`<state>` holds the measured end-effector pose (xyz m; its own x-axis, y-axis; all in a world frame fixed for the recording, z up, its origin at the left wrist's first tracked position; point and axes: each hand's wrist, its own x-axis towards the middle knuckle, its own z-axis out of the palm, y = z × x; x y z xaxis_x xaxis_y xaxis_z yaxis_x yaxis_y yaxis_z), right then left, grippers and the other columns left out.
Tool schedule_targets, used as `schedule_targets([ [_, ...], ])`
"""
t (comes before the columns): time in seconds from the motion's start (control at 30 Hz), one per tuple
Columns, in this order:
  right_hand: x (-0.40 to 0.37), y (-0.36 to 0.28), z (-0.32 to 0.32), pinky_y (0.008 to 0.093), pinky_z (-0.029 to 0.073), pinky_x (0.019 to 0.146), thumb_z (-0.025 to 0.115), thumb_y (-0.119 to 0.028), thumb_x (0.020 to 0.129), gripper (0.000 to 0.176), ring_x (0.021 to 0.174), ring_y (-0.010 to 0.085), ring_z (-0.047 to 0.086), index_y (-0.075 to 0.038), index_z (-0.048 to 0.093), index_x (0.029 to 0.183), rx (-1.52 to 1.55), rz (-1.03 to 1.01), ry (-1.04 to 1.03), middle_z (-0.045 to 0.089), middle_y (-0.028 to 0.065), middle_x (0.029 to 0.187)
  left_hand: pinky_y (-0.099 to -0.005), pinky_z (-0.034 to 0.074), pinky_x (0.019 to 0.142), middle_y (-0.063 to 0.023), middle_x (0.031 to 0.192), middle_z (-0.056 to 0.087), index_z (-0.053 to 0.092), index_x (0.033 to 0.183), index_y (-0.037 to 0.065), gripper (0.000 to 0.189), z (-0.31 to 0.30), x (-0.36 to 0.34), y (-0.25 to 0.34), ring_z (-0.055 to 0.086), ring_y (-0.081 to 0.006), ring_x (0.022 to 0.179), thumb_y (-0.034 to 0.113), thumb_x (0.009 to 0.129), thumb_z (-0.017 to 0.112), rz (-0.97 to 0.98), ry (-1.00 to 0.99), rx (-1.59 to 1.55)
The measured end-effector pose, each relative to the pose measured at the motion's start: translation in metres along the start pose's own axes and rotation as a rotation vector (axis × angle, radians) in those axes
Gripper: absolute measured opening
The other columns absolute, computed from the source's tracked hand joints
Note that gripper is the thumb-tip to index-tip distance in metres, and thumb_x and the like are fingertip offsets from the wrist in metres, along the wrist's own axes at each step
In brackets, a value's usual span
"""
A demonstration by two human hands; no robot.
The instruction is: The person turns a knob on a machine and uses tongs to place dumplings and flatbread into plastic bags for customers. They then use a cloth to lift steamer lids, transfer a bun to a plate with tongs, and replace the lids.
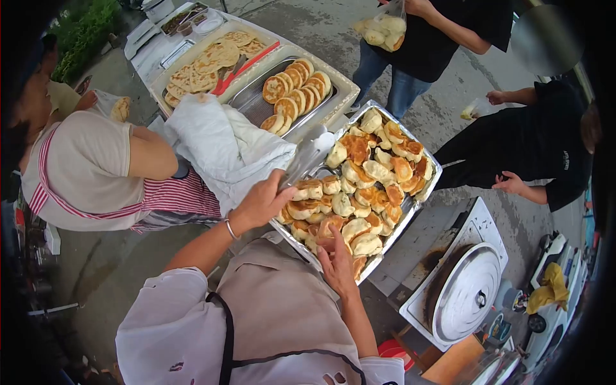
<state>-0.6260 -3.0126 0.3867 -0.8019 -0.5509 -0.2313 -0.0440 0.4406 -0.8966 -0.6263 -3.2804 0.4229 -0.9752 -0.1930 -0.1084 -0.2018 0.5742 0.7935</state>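
Observation:
A foil-lined metal tray point(437, 168) holds several browned, filled buns point(378, 168). My left hand point(262, 202) is at the tray's left edge, beside the buns, with thumb and forefinger apart. My right hand point(338, 262) is over the tray's front edge, its fingers apart and touching or just above the nearest buns; I see nothing held in it. A shiny grey utensil or clear bag point(311, 153) lies between the tray and a white cloth point(224, 142); which of the two it is I cannot tell.
Behind, a white box point(346, 96) holds flatbreads point(212, 61), round cakes point(295, 90) and a red-handled tool point(231, 78). A person in a striped apron point(173, 196) stands left. Two people in black are opposite, one holding bagged buns point(383, 31). A lidded round pan point(467, 295) is right.

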Motion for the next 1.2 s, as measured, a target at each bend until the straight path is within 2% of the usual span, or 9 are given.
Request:
schedule_targets([
  [0.07, -0.005, 0.021, 0.011, 0.0334, 0.056, 0.07, 0.058, -0.014, 0.095, 0.048, 0.081, 0.023, 0.067, -0.005, 0.04, 0.139, 0.008, 0.028, 0.112, 0.068, 0.013, 0.098, -0.0514, 0.049, 0.063, -0.0284, 0.078, 0.064, 0.046, 0.107, -0.003, 0.042, -0.038, 0.02, -0.035, 0.064, -0.0428, 0.071, 0.036, 0.094, 0.056, 0.033, 0.141, 0.232],
  [0.2, -0.023, 0.035, 0.047, 0.0279, 0.055, 0.064, 0.057, -0.011, 0.096, 0.037, 0.078, 0.0146, 0.065, -0.003, 0.048, 0.131, 0.191, 0.186, 0.276, 0.068, 0.009, 0.092, -0.0501, 0.05, 0.062, -0.0254, 0.077, 0.065, 0.05, 0.103, -0.001, 0.042, -0.086, 0.047, -0.086, 0.065, -0.0409, 0.071, 0.039, 0.092, 0.057, -0.114, 0.135, 0.533],
  [0.37, -0.052, 0.01, 0.077, 0.0267, 0.055, 0.064, 0.057, -0.014, 0.097, 0.036, 0.081, 0.0128, 0.065, -0.004, 0.049, 0.13, 0.203, 0.336, 0.376, 0.068, 0.0081, 0.095, -0.0504, 0.051, 0.064, -0.0222, 0.077, 0.067, 0.052, 0.1, 0.0, 0.046, -0.085, 0.055, -0.149, 0.067, -0.0393, 0.072, 0.044, 0.09, 0.059, -0.206, 0.125, 0.748],
  [0.43, -0.059, 0.001, 0.083, 0.0276, 0.056, 0.064, 0.058, -0.013, 0.096, 0.034, 0.079, 0.0135, 0.066, -0.003, 0.051, 0.128, 0.163, 0.366, 0.403, 0.069, 0.0082, 0.093, -0.0502, 0.051, 0.066, -0.0217, 0.08, 0.067, 0.053, 0.102, -0.001, 0.049, -0.081, 0.05, -0.186, 0.066, -0.0385, 0.075, 0.046, 0.09, 0.058, -0.198, 0.039, 0.772],
  [0.53, -0.066, -0.019, 0.085, 0.0318, 0.057, 0.065, 0.061, -0.013, 0.094, 0.036, 0.07, 0.0185, 0.067, -0.003, 0.051, 0.127, 0.056, 0.327, 0.466, 0.069, 0.0116, 0.089, -0.0484, 0.051, 0.069, -0.0198, 0.087, 0.065, 0.053, 0.108, -0.002, 0.051, -0.082, 0.059, -0.177, 0.065, -0.036, 0.082, 0.044, 0.088, 0.06, -0.115, 0.043, 0.835],
  [0.73, -0.099, -0.025, 0.091, 0.0328, 0.058, 0.067, 0.064, -0.008, 0.09, 0.029, 0.081, 0.0194, 0.068, -0.003, 0.06, 0.118, 0.005, 0.354, 0.526, 0.069, 0.0117, 0.093, -0.0437, 0.051, 0.071, -0.0158, 0.097, 0.059, 0.041, 0.135, 0.001, 0.066, -0.085, 0.072, -0.088, 0.06, -0.0329, 0.092, 0.026, 0.082, 0.07, 0.317, 0.252, 0.588],
  [0.93, -0.16, -0.015, 0.108, 0.033, 0.058, 0.071, 0.064, -0.008, 0.089, 0.028, 0.085, 0.0202, 0.068, -0.005, 0.063, 0.117, -0.004, 0.344, 0.709, 0.069, 0.011, 0.096, -0.0443, 0.05, 0.074, -0.0183, 0.103, 0.06, 0.029, 0.145, 0.002, 0.079, -0.013, 0.052, -0.052, 0.061, -0.0358, 0.092, 0.019, 0.08, 0.07, 0.566, 0.089, 0.364],
  [1.07, -0.207, -0.015, 0.128, 0.0329, 0.057, 0.072, 0.064, -0.01, 0.089, 0.027, 0.088, 0.022, 0.069, -0.005, 0.064, 0.116, 0.01, 0.388, 0.844, 0.07, 0.0121, 0.099, -0.0474, 0.05, 0.076, -0.0203, 0.108, 0.06, 0.024, 0.147, 0.001, 0.082, 0.022, 0.05, -0.052, 0.061, -0.0376, 0.094, 0.017, 0.08, 0.069, 0.536, -0.078, 0.45],
  [1.2, -0.246, -0.007, 0.154, 0.0283, 0.056, 0.069, 0.064, -0.008, 0.089, 0.029, 0.079, 0.0121, 0.066, -0.004, 0.064, 0.117, 0.024, 0.397, 0.967, 0.07, 0.0086, 0.093, -0.0482, 0.05, 0.077, -0.0216, 0.11, 0.06, 0.023, 0.147, 0.0, 0.082, 0.032, 0.041, -0.025, 0.061, -0.038, 0.096, 0.018, 0.081, 0.068, 0.522, -0.154, 0.466],
])
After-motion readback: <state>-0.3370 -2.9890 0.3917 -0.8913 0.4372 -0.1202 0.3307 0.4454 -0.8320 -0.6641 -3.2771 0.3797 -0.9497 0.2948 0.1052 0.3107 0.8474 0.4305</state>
